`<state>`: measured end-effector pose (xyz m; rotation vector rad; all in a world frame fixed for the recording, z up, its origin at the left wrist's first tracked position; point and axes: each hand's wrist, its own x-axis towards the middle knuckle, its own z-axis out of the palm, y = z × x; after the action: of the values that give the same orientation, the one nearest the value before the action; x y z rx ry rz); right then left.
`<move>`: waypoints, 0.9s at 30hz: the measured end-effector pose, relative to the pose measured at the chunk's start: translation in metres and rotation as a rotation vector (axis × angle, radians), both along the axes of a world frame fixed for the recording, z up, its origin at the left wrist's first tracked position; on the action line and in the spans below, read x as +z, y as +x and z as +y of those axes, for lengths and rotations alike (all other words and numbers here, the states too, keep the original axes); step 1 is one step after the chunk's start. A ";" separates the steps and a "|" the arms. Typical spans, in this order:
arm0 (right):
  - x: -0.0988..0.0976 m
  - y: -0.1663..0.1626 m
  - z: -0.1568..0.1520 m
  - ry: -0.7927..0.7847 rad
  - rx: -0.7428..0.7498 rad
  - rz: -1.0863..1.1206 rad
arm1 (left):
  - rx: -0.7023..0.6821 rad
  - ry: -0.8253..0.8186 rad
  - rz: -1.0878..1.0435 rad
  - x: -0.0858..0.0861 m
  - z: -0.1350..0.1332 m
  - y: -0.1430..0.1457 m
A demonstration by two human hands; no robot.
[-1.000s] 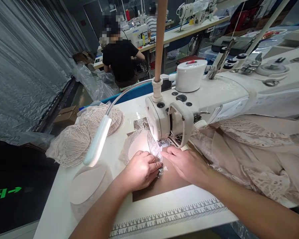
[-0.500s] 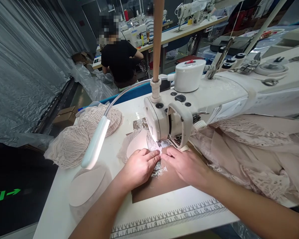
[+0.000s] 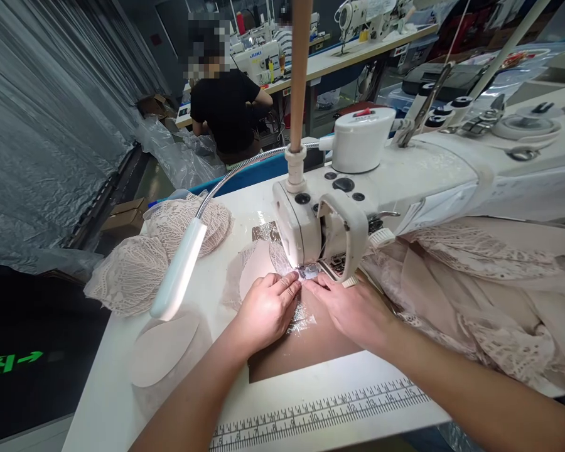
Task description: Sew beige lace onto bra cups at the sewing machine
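Lace-trimmed cup piece (image 3: 254,270): positioned just lower left of frame centre, lace side directed right toward the presser foot (image 3: 309,271); visible long axis steep, upper end inclined right (lower end hidden by the left hand (image 3: 269,311)). Left fingers lie close together; right hand (image 3: 358,307) rests fingertips beside the foot. Pinch: cannot tell.

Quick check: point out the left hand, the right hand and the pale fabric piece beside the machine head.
Left hand (image 3: 268,311): head view, back of the hand.
Right hand (image 3: 354,306): head view, back of the hand.
Pale fabric piece (image 3: 254,268): head view, smooth area beyond the left hand.
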<state>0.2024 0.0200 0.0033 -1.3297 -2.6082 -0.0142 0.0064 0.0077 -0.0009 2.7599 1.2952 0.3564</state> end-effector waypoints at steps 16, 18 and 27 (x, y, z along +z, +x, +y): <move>-0.019 0.008 0.000 0.101 0.151 0.149 | 0.195 0.025 -0.133 -0.006 0.013 -0.011; -0.020 0.008 0.000 0.111 0.162 0.161 | 0.226 0.039 -0.137 -0.008 0.013 -0.011; -0.029 0.014 0.006 0.164 0.231 0.113 | 0.474 0.067 -0.109 -0.007 0.012 -0.012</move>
<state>0.2165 0.0260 -0.0259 -0.9425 -2.5851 -0.1101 -0.0057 0.0193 -0.0081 2.4104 1.9278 0.5767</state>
